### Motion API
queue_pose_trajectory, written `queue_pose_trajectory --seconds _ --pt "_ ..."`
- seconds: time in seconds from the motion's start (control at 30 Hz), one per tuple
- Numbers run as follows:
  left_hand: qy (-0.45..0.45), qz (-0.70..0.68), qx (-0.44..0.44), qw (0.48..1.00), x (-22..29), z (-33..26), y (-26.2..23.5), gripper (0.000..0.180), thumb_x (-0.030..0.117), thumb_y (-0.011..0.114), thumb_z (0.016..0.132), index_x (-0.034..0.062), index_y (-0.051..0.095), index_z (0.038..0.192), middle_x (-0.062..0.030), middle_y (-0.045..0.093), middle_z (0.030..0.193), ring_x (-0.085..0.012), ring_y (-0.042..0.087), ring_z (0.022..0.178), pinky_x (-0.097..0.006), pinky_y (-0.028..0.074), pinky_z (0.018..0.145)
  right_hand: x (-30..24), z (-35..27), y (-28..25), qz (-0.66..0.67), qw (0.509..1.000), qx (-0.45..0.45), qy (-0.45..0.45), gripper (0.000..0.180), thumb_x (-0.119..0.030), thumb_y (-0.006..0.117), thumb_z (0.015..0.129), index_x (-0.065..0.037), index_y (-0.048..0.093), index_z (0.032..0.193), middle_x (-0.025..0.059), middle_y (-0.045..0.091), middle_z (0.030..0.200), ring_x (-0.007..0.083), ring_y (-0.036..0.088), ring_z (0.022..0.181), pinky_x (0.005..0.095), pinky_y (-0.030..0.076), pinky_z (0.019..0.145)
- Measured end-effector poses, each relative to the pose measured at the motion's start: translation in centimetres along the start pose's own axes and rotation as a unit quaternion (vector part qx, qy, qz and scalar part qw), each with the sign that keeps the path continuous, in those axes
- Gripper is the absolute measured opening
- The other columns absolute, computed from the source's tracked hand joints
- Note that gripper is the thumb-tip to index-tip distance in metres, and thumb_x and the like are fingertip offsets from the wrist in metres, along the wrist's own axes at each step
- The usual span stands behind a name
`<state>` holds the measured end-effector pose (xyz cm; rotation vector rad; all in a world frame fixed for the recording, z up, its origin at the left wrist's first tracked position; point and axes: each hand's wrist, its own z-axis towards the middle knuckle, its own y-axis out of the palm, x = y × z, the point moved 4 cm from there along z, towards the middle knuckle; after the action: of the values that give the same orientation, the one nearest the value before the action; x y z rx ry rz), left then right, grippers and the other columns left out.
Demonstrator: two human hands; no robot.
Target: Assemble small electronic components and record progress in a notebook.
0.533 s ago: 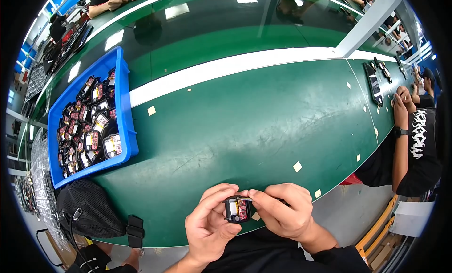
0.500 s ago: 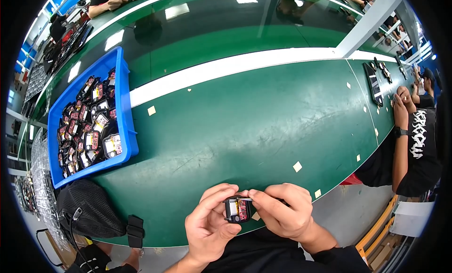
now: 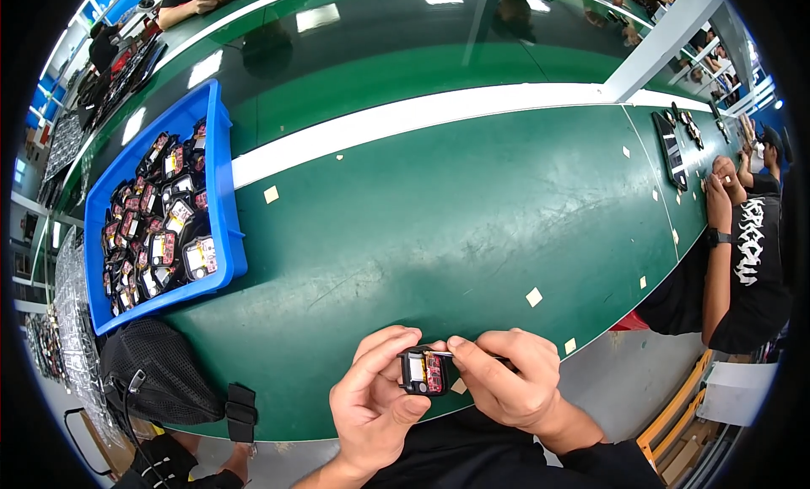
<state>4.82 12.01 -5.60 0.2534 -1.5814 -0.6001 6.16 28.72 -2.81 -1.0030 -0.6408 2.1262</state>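
In the head view, the left hand [image 3: 371,400] was curled around a small black rectangular electronic module with a pale screen and a red circuit part [image 3: 424,372], thumb and fingers closed on its left end and lower edge. The module sat just above the near edge of the green matted surface [image 3: 472,219], between both hands, its flat face turned up toward the camera. Its long axis ran roughly left to right, screen end toward the left hand and red end toward the right hand [image 3: 506,383]. The right hand was pinched shut on a thin dark tool [image 3: 447,354], whose tip touched the module's upper right corner; what kind of tool could not be told.

Well apart to the left lay a blue plastic tray [image 3: 221,177] heaped with similar black-and-red modules [image 3: 160,227]. A black mesh bag [image 3: 156,371] rested near the tray's close corner. Small pale paper squares [image 3: 533,297] were scattered over the surface. At the right edge another person's arm with a dark wristband [image 3: 719,236] leaned by a long black tray [image 3: 671,147].
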Motion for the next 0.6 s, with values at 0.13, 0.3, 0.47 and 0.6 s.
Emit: queue_pose_trajectory --seconds 0.13,0.3,0.47,0.6 --pt "-0.003 0.002 0.001 1.000 -0.18 -0.13 -0.18 0.063 0.017 0.081 0.089 -0.0105 0.052 0.138 -0.0190 0.046 0.143 -0.0305 0.062 0.123 -0.036 0.054 0.100 -0.11 0.08 -0.03 -0.004 1.000 -0.002 -0.004 0.042 -0.003 0.079 0.061 -0.008 0.079 0.103 0.0019 0.062 0.084 0.0127 0.053 0.057 0.0269 0.044 0.048" --pt "-0.004 0.036 0.001 0.999 0.05 -0.07 -0.10 0.062 0.016 0.082 0.088 -0.0108 0.054 0.137 -0.0186 0.047 0.143 -0.0287 0.064 0.120 -0.034 0.055 0.097 -0.10 0.04 0.03 -0.007 1.000 -0.003 -0.011 0.043 -0.004 0.079 0.062 -0.007 0.078 0.105 0.0020 0.062 0.085 0.0125 0.051 0.056 0.0270 0.043 0.047" --pt "-0.005 0.030 0.012 0.999 -0.11 -0.15 -0.39 0.062 0.016 0.082 0.088 -0.0114 0.054 0.136 -0.0188 0.048 0.142 -0.0291 0.064 0.120 -0.034 0.055 0.096 -0.04 -0.09 0.20 -0.011 1.000 -0.008 -0.027 0.042 -0.004 0.077 0.066 -0.007 0.078 0.108 0.0022 0.062 0.086 0.0121 0.050 0.055 0.0268 0.041 0.047" --pt "-0.008 0.008 0.027 1.000 0.06 -0.12 -0.12 0.060 0.016 0.082 0.088 -0.0101 0.054 0.135 -0.0201 0.051 0.138 -0.0301 0.064 0.121 -0.036 0.055 0.099 -0.09 0.11 0.20 -0.006 0.999 -0.025 -0.034 0.041 -0.003 0.076 0.068 -0.006 0.077 0.109 0.0030 0.061 0.087 0.0128 0.050 0.055 0.0268 0.042 0.046"
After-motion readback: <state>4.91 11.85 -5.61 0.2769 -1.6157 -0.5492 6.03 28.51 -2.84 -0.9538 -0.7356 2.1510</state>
